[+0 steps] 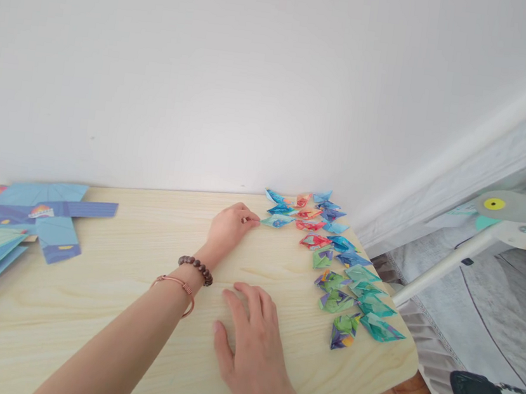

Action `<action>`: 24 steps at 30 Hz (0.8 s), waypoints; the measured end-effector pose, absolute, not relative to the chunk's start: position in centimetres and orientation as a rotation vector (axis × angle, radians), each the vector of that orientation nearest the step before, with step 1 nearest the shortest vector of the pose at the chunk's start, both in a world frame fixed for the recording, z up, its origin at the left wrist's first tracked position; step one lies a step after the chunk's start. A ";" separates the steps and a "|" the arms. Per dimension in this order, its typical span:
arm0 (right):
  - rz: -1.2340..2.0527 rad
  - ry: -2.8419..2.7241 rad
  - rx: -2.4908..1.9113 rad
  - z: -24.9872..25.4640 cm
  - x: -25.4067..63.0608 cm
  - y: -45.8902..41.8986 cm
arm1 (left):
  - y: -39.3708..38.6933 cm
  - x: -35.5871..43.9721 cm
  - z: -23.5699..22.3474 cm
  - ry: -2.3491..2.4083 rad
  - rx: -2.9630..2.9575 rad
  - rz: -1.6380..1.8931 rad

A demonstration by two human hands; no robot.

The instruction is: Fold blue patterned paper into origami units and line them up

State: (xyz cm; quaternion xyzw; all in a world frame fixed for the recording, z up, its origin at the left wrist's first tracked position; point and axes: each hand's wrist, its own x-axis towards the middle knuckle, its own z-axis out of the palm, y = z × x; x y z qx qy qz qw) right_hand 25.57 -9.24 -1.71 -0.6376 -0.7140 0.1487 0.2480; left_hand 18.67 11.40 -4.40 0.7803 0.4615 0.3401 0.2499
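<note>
At the near side of a pale wood-grain table (142, 240), a person's right hand (252, 343) lies palm down, fingers loosely spread, gripping nothing. To its right, green folded papers (344, 328) with purple patches run away from the viewer in a loose line, beside teal folded papers (377, 305) near the table's right edge. Off to the left lie larger sheets of patterned paper (60, 229), mostly blue. Farther in, the left forearm stretches forward wearing 2 bracelets: 1 of dark beads (197, 266), 1 of copper-coloured wire (187, 289). The left hand (253, 220) has thumb and index finger drawn together at the left tip of a pale blue-green folded paper (278, 222); whether they pinch it or only touch it, I cannot tell. That piece lies on the table near its far edge, just left of red folded papers (308, 225). Beyond stands a white wall (187, 72).
</note>
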 end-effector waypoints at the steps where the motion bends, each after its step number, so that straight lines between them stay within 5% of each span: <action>1: 0.406 -1.946 -1.737 -1.7 25.6 -9.2 | 11.5 18.8 -4.4 1.257 2.128 0.924; 24: 0.417 -1.949 -1.728 -1.4 25.6 -9.2 | 11.7 19.1 -4.6 1.284 2.170 0.972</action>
